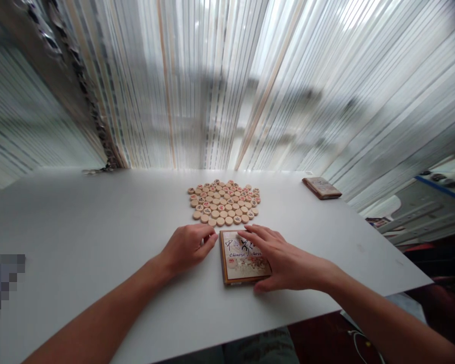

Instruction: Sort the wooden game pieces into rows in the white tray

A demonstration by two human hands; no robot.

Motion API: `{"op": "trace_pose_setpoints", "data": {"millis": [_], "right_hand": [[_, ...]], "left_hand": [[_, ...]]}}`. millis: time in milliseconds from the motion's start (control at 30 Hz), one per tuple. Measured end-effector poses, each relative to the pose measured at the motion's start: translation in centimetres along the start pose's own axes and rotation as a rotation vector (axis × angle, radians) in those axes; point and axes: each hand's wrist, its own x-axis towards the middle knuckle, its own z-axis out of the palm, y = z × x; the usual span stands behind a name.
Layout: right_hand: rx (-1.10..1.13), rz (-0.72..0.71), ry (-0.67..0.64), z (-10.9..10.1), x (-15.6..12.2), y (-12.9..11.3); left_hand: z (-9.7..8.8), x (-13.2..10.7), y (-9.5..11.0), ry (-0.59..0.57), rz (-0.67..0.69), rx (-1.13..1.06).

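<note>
A flat wooden Chinese chess box (237,270) with a printed lid lies on the white table in front of me. My right hand (280,258) spans its right side, fingers stretched over the lid toward the far edge and thumb by the near edge. It covers part of the lettering; whether it presses on the box I cannot tell. Curled and resting on the table, my left hand (187,247) is just left of the box, with nothing visible in its fingers. Beyond both hands, many round wooden chess pieces (220,221) lie in one flat cluster, some with red or black characters, others blank.
A second, similar flat box (322,188) sits at the far right of the white table (79,222). String curtains (220,101) hang along the table's back edge. To the right is a pale shelf unit (420,212); a white cable (358,341) lies below the table.
</note>
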Motion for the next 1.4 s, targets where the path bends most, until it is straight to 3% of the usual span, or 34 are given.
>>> {"op": "trace_pose_setpoints", "data": {"millis": [767,933,1033,1233,1300,1400], "right_hand": [[0.097,-0.101,0.109,-0.5,-0.6,-0.1],[0.199,-0.175,0.25,-1.4,-1.9,1.4],[0.462,-0.18,0.372,-1.6,-3.1,2.7],[1.46,-0.077,0.726,0.0,-6.2,3.9],[1.671,0.04,0.82,0.6,-7.1,4.4],[1.779,0.407,0.971,1.4,-7.9,6.2]], "left_hand": [[0.0,0.1,-0.2,-0.007,-0.045,-0.054],[0.0,0.1,-0.3,-0.005,-0.042,-0.06],[0.0,0.1,-0.3,0.002,-0.041,-0.06],[-0.1,0.1,-0.2,0.019,-0.044,-0.056],[-0.2,0.1,-0.2,0.03,-0.036,-0.057],[-0.4,0.2,-0.1,0.043,-0.011,-0.065]]}}
